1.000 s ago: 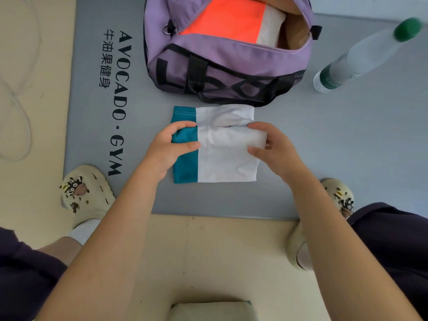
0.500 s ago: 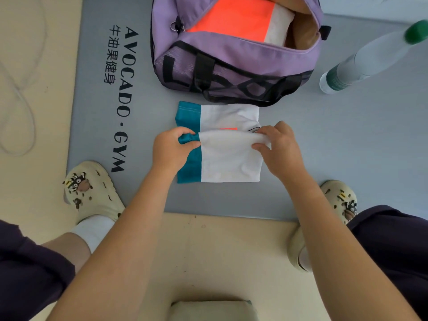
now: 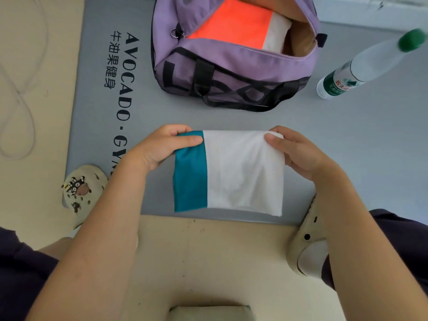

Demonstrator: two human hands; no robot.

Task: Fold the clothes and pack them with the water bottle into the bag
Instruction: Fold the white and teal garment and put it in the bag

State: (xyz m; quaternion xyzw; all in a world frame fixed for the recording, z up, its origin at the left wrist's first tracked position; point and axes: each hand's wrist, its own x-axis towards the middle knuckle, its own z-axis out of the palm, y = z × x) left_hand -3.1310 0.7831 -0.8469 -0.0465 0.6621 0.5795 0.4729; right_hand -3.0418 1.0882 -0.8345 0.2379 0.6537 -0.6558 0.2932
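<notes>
Mat [image 3: 347, 140]: hands pinch garment [image 3: 240, 172].

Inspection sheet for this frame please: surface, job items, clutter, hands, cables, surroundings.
Surface: grey gym mat on a beige floor.
Job's things: folded teal and white garment lifted off the mat; purple bag open, orange and white clothes inside; water bottle standing right of the bag.
Clutter: pale pad at the bottom edge.
Hands: left hand and right hand pinch the garment's top corners.
Cables: white cord looped on the floor.
Surroundings: nothing seen.
</notes>
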